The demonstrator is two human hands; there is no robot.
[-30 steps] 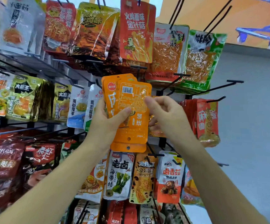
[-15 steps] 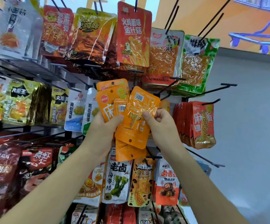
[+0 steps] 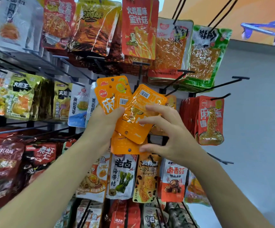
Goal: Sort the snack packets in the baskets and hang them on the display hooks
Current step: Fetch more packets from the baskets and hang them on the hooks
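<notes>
A fan of flat orange packets (image 3: 108,96) sits in my left hand (image 3: 100,122), raised in front of a snack display. They are glossy plastic pouches with rounded corners, and each has a small round hole punched near one short edge. My left fingers are curled behind the fan and the thumb is clamped across its face, so that hand is holding the whole bunch.

The front packet (image 3: 133,127) is tilted, with its barcode end up and its hole end down. It has a crinkled, shiny clear window.

My right hand (image 3: 171,134) has its fingers (image 3: 156,108) spread wide and fairly straight. Two tips touch the face of the front packet, and the thumb is just beside the lowest orange pouch. That hand is blurred, and it is not wrapped around anything.

Thin black wire hooks (image 3: 222,84) stick out of the rack above my right fingers. A tight row of red packets (image 3: 210,119) hangs just right of them. Blue-and-white pouches (image 3: 79,106) hang left of my left fingers. A white pouch showing green seaweed knots (image 3: 122,176) hangs below both hands, and a tall red packet (image 3: 139,28) hangs above them. A smooth grey wall (image 3: 257,129) lies far to the right.
</notes>
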